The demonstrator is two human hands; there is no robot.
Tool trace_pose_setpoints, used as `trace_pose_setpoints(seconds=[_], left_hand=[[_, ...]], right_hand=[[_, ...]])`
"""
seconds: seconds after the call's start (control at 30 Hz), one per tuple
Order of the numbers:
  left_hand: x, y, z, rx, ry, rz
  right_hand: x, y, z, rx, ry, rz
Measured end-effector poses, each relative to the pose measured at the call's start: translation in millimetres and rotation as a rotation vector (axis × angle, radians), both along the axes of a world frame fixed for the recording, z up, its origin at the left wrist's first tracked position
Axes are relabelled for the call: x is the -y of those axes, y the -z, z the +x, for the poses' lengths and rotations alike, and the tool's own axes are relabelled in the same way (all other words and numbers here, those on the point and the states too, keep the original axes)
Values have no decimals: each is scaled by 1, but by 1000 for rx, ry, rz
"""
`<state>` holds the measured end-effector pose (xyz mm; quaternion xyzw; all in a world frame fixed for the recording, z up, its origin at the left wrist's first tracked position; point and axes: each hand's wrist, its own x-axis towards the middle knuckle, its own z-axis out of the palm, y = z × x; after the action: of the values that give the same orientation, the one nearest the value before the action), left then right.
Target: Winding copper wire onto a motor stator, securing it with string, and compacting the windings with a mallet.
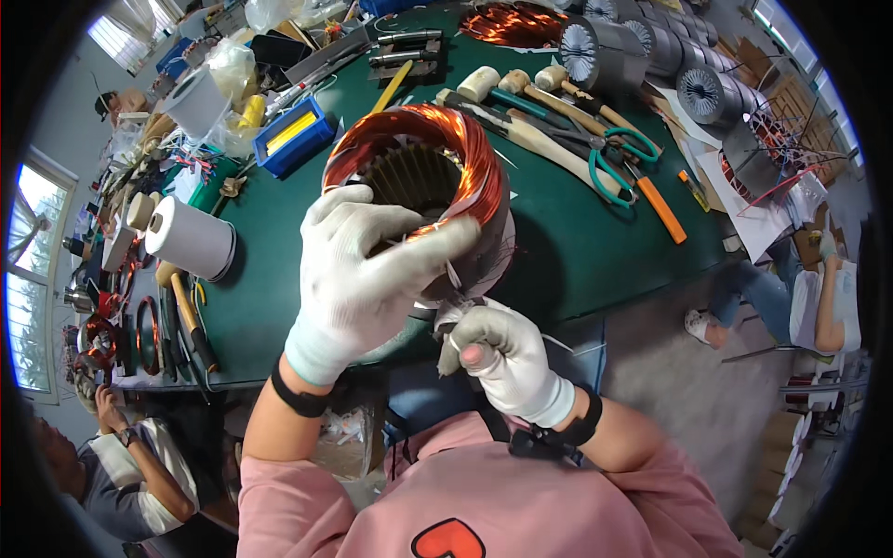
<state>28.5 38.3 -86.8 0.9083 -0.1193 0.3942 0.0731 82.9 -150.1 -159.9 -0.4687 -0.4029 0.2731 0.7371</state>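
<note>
A motor stator (493,260) with a thick ring of copper winding (474,153) stands upright at the table's near edge. Its slotted bore shows dark inside. My left hand (358,270), in a white glove, lies over the near side of the winding, fingers spread and stretched across its rim. Just below and right of it, my right hand (512,363) is closed, gloved too, with a bare thumb tip showing. It pinches a thin white cord (556,341) whose tail sticks out to the right. Greyish material (446,358) sits at its fingers; what it is I cannot make out.
Beyond the stator lie mallets (521,84), green-handled scissors (609,167) and an orange-handled tool (660,209). A white spool (191,237) and a blue tray (293,135) stand left. More stator cores (605,51) line the back right. Other people sit at both sides.
</note>
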Motion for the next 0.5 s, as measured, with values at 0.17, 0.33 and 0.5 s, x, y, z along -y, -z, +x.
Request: trace_pose_setpoints(seconds=[0.17,0.33,0.5], left_hand=[[16,-14,3,-183,-53,-68],[27,-14,3,-186,-120,-235],[24,-14,3,-176,-91,-137]], right_hand=[[-4,13,-22,249,256,70],[26,24,9,-426,337,173],[92,-1,10,-639,-217,-388]])
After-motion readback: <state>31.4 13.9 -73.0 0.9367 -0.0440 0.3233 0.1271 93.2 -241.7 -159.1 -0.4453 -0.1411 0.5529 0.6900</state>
